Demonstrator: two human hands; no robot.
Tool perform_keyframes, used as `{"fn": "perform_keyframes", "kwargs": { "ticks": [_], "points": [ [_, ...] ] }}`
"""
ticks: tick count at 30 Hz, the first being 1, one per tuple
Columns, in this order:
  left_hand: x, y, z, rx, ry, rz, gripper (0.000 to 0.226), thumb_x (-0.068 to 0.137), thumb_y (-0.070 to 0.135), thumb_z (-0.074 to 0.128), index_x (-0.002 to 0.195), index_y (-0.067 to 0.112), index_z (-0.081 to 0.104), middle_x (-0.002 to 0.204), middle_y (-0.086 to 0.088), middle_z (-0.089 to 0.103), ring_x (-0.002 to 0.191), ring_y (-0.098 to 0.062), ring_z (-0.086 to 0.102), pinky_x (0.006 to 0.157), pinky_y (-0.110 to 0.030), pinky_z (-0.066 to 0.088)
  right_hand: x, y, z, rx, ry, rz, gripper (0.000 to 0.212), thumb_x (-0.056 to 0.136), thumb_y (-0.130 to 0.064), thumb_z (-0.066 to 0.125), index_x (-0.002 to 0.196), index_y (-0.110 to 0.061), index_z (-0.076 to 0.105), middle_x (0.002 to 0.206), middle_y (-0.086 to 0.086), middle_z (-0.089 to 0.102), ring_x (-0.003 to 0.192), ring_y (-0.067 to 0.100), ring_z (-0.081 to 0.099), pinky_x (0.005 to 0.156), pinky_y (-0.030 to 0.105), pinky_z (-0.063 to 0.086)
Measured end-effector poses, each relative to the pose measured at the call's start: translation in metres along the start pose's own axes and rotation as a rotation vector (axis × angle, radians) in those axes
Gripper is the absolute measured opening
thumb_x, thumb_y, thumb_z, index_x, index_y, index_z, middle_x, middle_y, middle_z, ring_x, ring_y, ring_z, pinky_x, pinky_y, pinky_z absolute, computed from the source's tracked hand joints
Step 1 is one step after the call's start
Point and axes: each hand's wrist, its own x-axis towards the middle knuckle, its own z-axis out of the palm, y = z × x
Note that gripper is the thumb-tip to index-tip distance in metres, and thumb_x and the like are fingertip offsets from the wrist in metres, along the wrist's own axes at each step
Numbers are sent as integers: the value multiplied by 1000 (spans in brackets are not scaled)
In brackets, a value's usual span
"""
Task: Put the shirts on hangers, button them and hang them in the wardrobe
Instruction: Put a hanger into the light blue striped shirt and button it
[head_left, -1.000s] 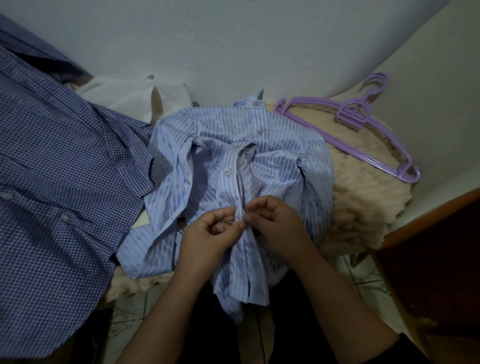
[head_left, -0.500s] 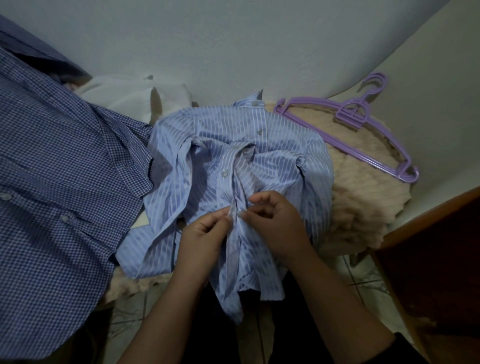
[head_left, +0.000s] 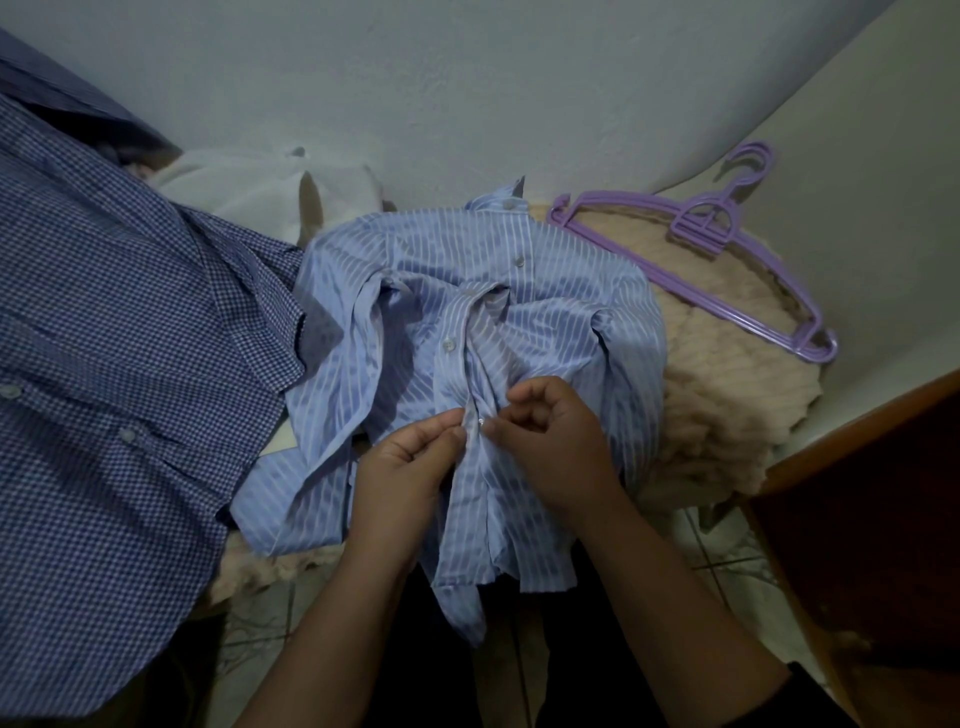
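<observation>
The left hand (head_left: 402, 462) and right hand (head_left: 553, 447) are each pinching the striped shirt (head_left: 545, 312) front around a button (head_left: 481, 422). Holding the buttonhole edge taut should be helping the button slip through.

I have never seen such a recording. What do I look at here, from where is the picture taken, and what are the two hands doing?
There is no machine, only a person with a camera worn on the head, looking down at their own hands. The left hand and the right hand both pinch the front edge of a light blue striped shirt, at a button. The shirt lies on a fluffy beige blanket. Purple hangers lie behind it, a dark blue checked shirt is on the left.
</observation>
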Motion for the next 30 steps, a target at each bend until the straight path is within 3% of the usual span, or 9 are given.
{"fn": "perform_keyframes", "kwargs": {
  "ticks": [6, 9, 12, 16, 20, 23, 25, 27, 30],
  "points": [
    [1, 1, 1, -35, -2, 15, 12, 87, 3, 61, 94, 11, 66, 73, -3, 72, 59, -10, 63, 54, -19, 52, -1, 3, -2, -129, -3, -68, 32, 79, -7, 71, 77, -25, 46, 67, -1, 64, 59, 6, 56, 63, 21, 45],
    [1, 2, 3, -44, -32, 36, 16, 85, -3, 61, 94, 10, 62, 66, 2, 69, 55, -6, 61, 51, -17, 50, -4, 5, -2, -305, 18, -143, 32, 80, -15, 70, 70, -29, 44, 62, -6, 61, 55, 1, 52, 58, 18, 40],
    [3, 2, 4, -20, -57, 72, 18, 83, -6, 62, 94, 9, 60, 63, 3, 67, 55, -6, 61, 54, -17, 52, -8, 4, -1, -447, 36, -237, 35, 84, -15, 65, 68, -32, 39, 53, -12, 51, 53, -1, 49, 51, 12, 34],
    [5, 0, 5, 4, -63, 92, 19, 82, -6, 64, 94, 8, 60, 64, 2, 69, 58, -7, 62, 62, -19, 54, -12, 3, 3, -549, -17, -294, 25, 91, -16, 54, 82, -32, 37, 57, -7, 47, 56, 10, 47, 55, 31, 36],
    [6, -6, 5, 53, -31, 142, 20, 81, -6, 66, 92, 10, 62, 72, -1, 70, 68, -7, 65, 69, -18, 54, -17, 4, 7, -556, -109, -277, 16, 95, -20, 46, 91, -30, 35, 60, -7, 43, 54, 8, 43, 49, 28, 27],
    [5, -9, 4, 99, -32, 180, 18, 81, -5, 67, 91, 10, 64, 79, -6, 69, 71, -8, 65, 69, -16, 54, -18, 3, 6, -575, -137, -298, 5, 97, -24, 44, 98, -29, 42, 67, -8, 49, 62, 18, 52, 56, 32, 36],
    [5, -9, 3, 86, -59, 189, 18, 81, -5, 66, 91, 9, 64, 76, -2, 70, 70, -4, 66, 67, -13, 52, -17, 2, 4, -598, -140, -311, 15, 97, -29, 39, 107, -26, 49, 77, -3, 60, 71, 25, 59, 62, 34, 41],
    [6, -10, 2, 74, -93, 191, 20, 80, -7, 65, 91, 9, 64, 73, 1, 72, 71, -4, 67, 67, -13, 52, -14, 3, 2, -629, -137, -328, 28, 91, -31, 35, 110, -25, 55, 82, 4, 67, 73, 25, 62, 64, 33, 43],
    [7, -12, 1, 62, -118, 194, 27, 78, -14, 64, 93, 9, 64, 76, 0, 71, 72, -4, 67, 69, -14, 52, -9, 3, -1, -570, -121, -309, 26, 91, -20, 44, 105, -17, 65, 91, 7, 71, 76, 18, 63, 70, 25, 45]
  ]
}}
